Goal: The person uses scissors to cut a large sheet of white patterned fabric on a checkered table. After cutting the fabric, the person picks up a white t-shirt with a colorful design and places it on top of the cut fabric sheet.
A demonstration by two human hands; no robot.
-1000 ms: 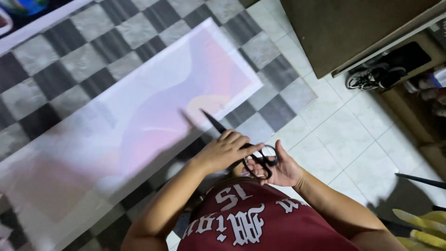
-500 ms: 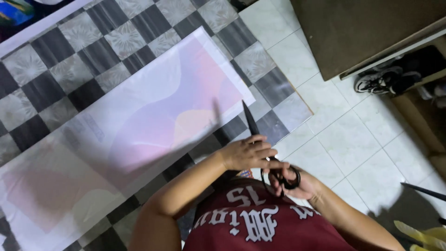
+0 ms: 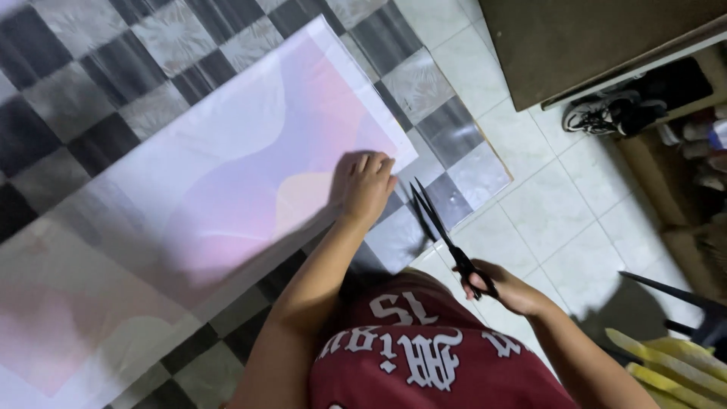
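Black scissors [image 3: 447, 238] gripped in right hand [image 3: 506, 288], blades parted beside the pastel sheet [image 3: 227, 189]; left hand [image 3: 363, 185] lies flat, loose on its corner.

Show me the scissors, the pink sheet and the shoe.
Scissors [image 3: 433, 220]: head view, on the open black blades.
Sheet [image 3: 227, 174]: head view, on its pink middle.
Shoe [image 3: 587, 115]: head view, on its white side.
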